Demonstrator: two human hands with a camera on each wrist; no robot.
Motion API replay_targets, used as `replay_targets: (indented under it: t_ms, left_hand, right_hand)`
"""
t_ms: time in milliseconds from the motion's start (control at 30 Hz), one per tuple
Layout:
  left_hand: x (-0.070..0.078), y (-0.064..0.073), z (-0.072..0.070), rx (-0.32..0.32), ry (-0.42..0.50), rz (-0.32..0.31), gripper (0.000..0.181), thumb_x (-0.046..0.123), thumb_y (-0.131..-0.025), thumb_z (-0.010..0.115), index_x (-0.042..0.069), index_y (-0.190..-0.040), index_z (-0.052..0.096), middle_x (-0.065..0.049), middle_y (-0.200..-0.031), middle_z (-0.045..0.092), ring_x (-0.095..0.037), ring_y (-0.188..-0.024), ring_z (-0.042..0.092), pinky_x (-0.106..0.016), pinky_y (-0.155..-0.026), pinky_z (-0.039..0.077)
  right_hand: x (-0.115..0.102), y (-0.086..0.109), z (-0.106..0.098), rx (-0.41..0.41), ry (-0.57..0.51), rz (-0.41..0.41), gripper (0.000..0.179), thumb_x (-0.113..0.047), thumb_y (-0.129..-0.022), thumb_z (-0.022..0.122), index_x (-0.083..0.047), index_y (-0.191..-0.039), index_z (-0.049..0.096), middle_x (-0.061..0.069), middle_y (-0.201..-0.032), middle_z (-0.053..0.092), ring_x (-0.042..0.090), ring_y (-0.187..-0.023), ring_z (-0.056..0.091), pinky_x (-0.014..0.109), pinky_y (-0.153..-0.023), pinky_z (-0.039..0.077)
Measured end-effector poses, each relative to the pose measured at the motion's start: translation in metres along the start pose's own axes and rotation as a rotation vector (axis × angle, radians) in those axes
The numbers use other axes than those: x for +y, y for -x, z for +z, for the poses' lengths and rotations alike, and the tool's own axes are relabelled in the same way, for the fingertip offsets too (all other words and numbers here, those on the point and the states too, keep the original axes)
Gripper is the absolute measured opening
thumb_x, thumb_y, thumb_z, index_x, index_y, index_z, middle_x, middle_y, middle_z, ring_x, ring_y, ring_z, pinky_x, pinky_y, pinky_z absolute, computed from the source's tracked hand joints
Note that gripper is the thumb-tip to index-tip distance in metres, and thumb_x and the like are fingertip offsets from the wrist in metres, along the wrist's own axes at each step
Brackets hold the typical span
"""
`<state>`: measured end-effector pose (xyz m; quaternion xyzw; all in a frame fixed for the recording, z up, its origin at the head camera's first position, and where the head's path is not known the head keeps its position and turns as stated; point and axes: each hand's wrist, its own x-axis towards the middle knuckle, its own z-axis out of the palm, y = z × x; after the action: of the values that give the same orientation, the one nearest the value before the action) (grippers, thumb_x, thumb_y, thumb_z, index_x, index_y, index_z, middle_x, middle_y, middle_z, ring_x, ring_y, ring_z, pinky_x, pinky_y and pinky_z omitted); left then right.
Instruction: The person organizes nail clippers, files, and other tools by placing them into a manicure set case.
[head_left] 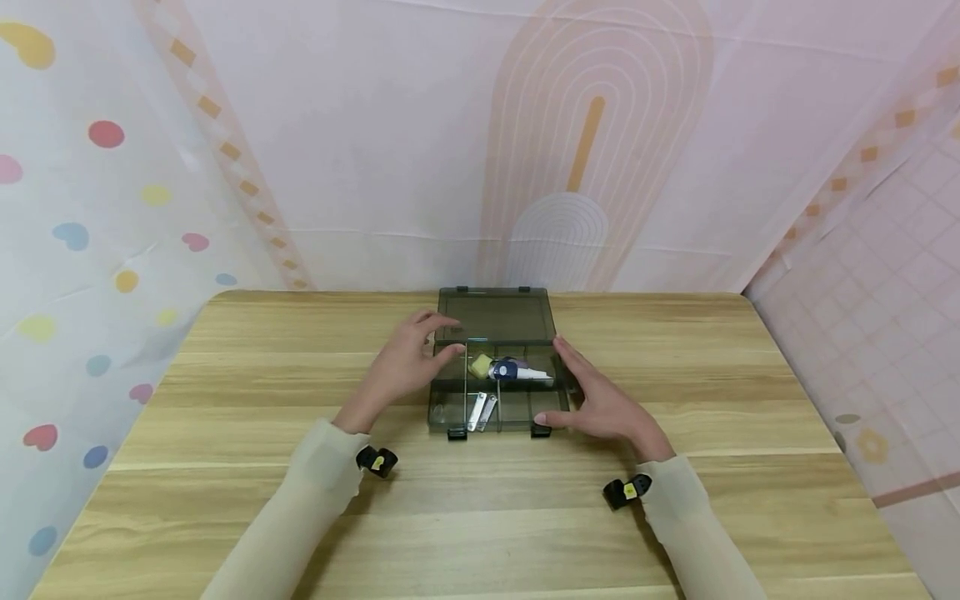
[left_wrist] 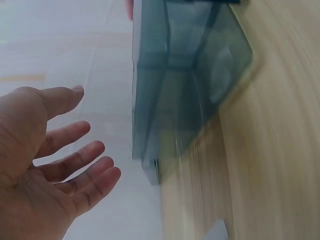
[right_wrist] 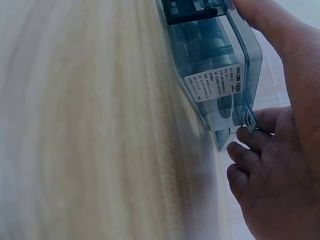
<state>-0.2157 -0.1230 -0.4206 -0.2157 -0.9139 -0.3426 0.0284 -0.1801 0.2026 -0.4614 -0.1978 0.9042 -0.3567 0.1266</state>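
Observation:
A translucent dark-grey compartment box (head_left: 517,408) lies on the table, its lid (head_left: 495,317) folded back. Two silver nail clippers (head_left: 477,410) lie side by side in a front compartment. Behind them, a yellow-green piece (head_left: 481,365), a navy piece (head_left: 507,369) and a white slim piece (head_left: 534,374) lie close together; their kinds are unclear. Over the box's left side hovers my left hand (head_left: 408,354), holding nothing, thumb and fingers apart. My right hand (head_left: 600,404) holds the box's right end, thumb at the front rim, fingers along the side wall.
Two black latches (head_left: 540,431) stick out along the box's front edge. A printed label (right_wrist: 216,82) is on its side wall. Wood-grain table (head_left: 480,517) surrounds the box, with a patterned cloth (head_left: 375,167) hanging behind. Each wrist wears a black camera band (head_left: 377,461).

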Motion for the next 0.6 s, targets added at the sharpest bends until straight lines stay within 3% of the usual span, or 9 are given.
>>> replay_targets:
  t_ms: [167, 400, 600]
  left_hand:
    - [-0.013, 0.007, -0.01, 0.021, -0.014, -0.031, 0.053, 0.033, -0.098, 0.071, 0.005, -0.141, 0.059, -0.016, -0.141, 0.057, -0.041, -0.125, 0.058, -0.054, -0.099, 0.054]
    - [-0.033, 0.015, -0.023, 0.051, -0.035, -0.06, 0.057, 0.028, -0.096, 0.074, 0.002, -0.143, 0.056, -0.02, -0.143, 0.056, -0.043, -0.13, 0.054, -0.057, -0.103, 0.051]
    - [-0.053, 0.023, -0.03, 0.035, -0.051, -0.074, 0.059, 0.027, -0.096, 0.075, 0.001, -0.144, 0.055, -0.021, -0.145, 0.054, -0.044, -0.135, 0.05, -0.061, -0.108, 0.046]
  right_hand:
    - [0.0, 0.001, -0.001, -0.002, 0.003, 0.009, 0.122, -0.064, -0.081, 0.079, -0.026, -0.167, 0.001, -0.006, -0.174, -0.002, 0.029, -0.161, 0.007, 0.059, -0.127, 0.02]
    - [0.0, 0.0, -0.001, -0.006, 0.01, 0.018, 0.122, -0.066, -0.08, 0.078, -0.028, -0.167, 0.0, -0.009, -0.174, -0.002, 0.027, -0.161, 0.007, 0.057, -0.128, 0.021]
    - [0.002, 0.0, -0.001, -0.006, 0.014, 0.016, 0.122, -0.067, -0.081, 0.077, -0.027, -0.167, 0.0, -0.008, -0.174, -0.002, 0.028, -0.161, 0.007, 0.058, -0.128, 0.021]
